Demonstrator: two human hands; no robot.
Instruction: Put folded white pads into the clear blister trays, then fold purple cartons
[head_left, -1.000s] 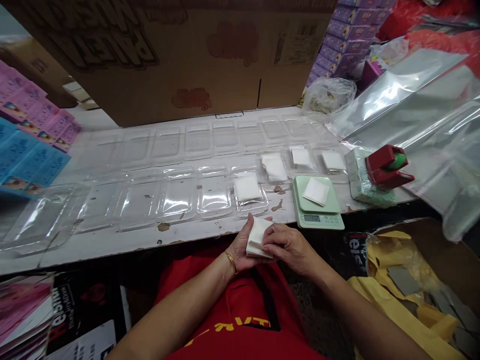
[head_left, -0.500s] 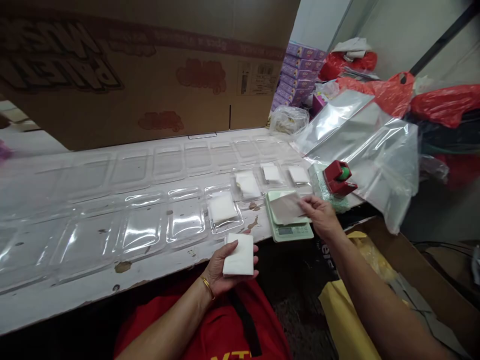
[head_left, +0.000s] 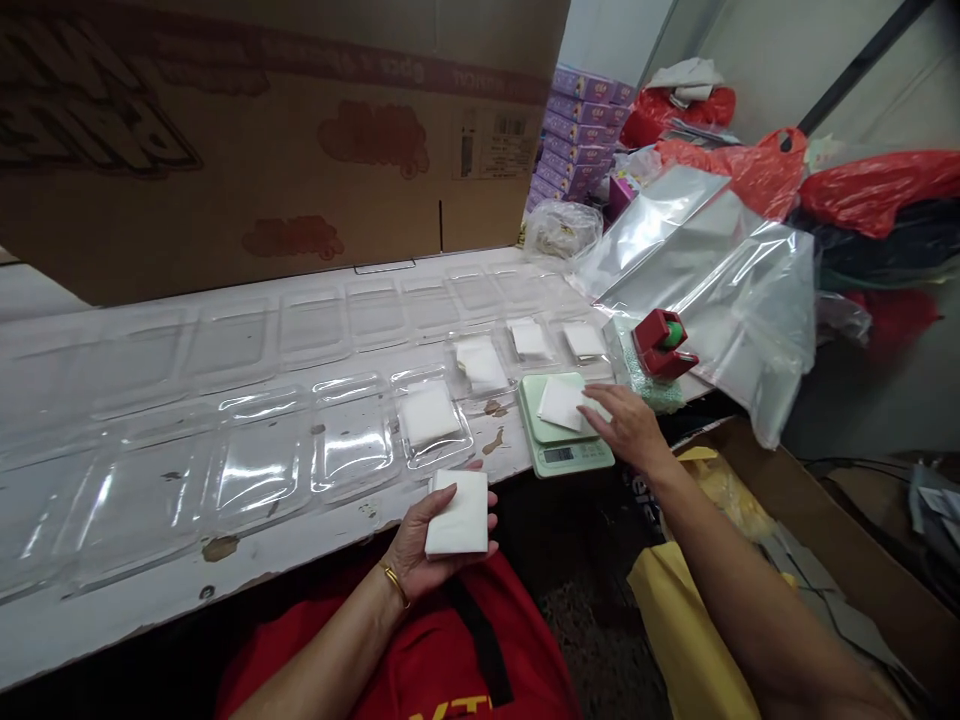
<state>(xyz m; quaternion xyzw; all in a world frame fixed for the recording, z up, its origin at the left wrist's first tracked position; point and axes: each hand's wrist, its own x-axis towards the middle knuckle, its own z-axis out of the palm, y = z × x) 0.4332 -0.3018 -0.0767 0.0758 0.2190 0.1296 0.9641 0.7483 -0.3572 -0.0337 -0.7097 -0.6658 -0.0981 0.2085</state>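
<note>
My left hand (head_left: 427, 535) is closed around a stack of white square sheets (head_left: 457, 512), thumb on top, at the table's front edge. My right hand (head_left: 626, 425) is at the pale green digital scale (head_left: 566, 455), fingers apart. Its fingertips are by the right edge of a small white sheet pile (head_left: 562, 403) lying on the scale's plate. Left of the scale, a clear plastic tray (head_left: 469, 440) holds a white stack (head_left: 429, 412). More white stacks (head_left: 480, 362) sit in clear trays behind the scale.
Rows of clear plastic trays (head_left: 259, 470) cover the white table. A large cardboard box (head_left: 300, 130) stands behind them. To the right are a red tape dispenser (head_left: 664, 345), clear plastic sheeting (head_left: 720, 270) and red bags (head_left: 877, 200). Purple boxes (head_left: 577, 130) are stacked at the back.
The thin sheets that my right hand held over the scale now lie on its plate, and the fingers have spread. My left hand still holds its stack. The view has shifted slightly.
</note>
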